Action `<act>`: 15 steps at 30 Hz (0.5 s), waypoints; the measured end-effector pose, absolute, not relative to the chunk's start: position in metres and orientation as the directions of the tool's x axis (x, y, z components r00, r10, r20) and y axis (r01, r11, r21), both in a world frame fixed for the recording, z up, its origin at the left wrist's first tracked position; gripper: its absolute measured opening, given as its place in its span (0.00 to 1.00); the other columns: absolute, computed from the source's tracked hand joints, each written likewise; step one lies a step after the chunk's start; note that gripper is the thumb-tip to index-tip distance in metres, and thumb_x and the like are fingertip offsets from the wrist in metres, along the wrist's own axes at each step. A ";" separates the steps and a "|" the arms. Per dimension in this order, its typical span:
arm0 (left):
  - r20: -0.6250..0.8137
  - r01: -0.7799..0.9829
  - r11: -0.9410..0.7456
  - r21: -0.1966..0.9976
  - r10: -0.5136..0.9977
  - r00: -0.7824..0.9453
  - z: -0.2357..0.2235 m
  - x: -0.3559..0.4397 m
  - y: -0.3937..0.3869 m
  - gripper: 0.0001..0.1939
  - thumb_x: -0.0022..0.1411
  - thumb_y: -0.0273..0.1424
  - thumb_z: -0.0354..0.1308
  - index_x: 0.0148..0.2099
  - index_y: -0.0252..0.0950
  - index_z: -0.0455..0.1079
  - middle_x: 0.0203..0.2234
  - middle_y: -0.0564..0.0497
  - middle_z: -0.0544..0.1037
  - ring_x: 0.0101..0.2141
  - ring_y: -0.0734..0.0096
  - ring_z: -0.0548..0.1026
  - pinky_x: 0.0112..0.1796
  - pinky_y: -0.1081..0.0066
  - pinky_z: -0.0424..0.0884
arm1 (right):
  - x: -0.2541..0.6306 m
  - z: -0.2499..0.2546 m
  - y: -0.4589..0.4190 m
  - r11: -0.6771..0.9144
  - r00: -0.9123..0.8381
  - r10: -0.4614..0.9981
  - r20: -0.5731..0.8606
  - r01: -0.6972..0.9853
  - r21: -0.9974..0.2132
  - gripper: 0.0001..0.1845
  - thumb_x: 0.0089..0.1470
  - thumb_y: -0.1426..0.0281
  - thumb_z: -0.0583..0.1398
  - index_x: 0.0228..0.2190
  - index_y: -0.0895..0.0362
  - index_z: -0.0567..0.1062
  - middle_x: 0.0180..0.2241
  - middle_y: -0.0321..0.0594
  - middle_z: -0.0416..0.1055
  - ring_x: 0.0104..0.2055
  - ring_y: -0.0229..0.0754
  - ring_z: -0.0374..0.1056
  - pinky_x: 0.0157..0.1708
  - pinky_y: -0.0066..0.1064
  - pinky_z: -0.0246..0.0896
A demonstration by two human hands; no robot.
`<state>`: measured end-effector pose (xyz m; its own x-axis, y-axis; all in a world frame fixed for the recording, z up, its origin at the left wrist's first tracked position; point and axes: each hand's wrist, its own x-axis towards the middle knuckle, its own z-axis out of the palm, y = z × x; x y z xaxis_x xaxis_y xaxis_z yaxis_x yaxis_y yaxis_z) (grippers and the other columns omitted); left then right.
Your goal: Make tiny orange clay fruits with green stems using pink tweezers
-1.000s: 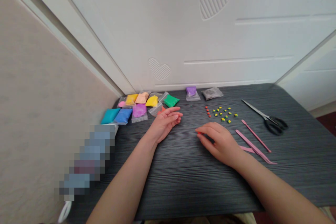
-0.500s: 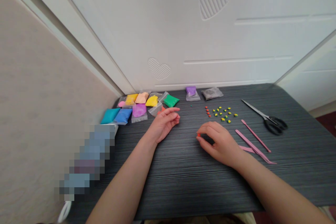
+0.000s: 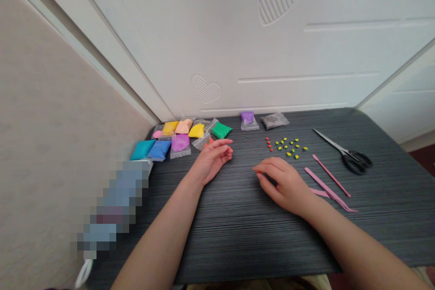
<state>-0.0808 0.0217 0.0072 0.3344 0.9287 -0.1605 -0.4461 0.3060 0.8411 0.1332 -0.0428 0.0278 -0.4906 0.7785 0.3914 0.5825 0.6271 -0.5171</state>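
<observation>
An orange clay piece [image 3: 258,171] is pinched between the thumb and index finger of the right hand [image 3: 282,183], over the middle of the dark counter [image 3: 238,235]. The left hand [image 3: 217,156] is held half curled, its index finger extended; whether anything is gripped in it cannot be told. An orange clay bag [image 3: 209,141] is partly hidden by it, with a green clay bag [image 3: 221,130] just behind. Beyond the right hand, four small orange pieces [image 3: 269,147] are lined up beside scattered yellow-and-green pieces [image 3: 286,147]. Pink tweezers [image 3: 327,189], a slim pink tool [image 3: 331,176] and black-handled scissors [image 3: 347,152] are laid to the right.
</observation>
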 end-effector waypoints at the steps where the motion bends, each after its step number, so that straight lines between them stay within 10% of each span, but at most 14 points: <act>1: -0.160 -0.446 0.306 0.841 0.928 0.335 0.007 -0.081 0.022 0.10 0.54 0.25 0.56 0.41 0.32 0.69 0.25 0.52 0.73 0.28 0.79 0.70 0.34 0.76 0.66 | 0.133 0.026 -0.043 0.629 -0.487 0.777 0.398 0.580 -0.518 0.11 0.53 0.74 0.52 0.40 0.56 0.68 0.39 0.40 0.68 0.43 0.38 0.61 0.45 0.33 0.56; 15: -0.159 -0.439 0.304 0.845 0.928 0.337 0.006 -0.081 0.021 0.11 0.54 0.24 0.56 0.42 0.32 0.68 0.26 0.52 0.73 0.28 0.81 0.70 0.35 0.77 0.66 | 0.134 0.025 -0.042 0.591 -0.439 0.807 0.395 0.588 -0.552 0.02 0.53 0.70 0.55 0.31 0.56 0.65 0.31 0.36 0.68 0.37 0.37 0.63 0.39 0.31 0.59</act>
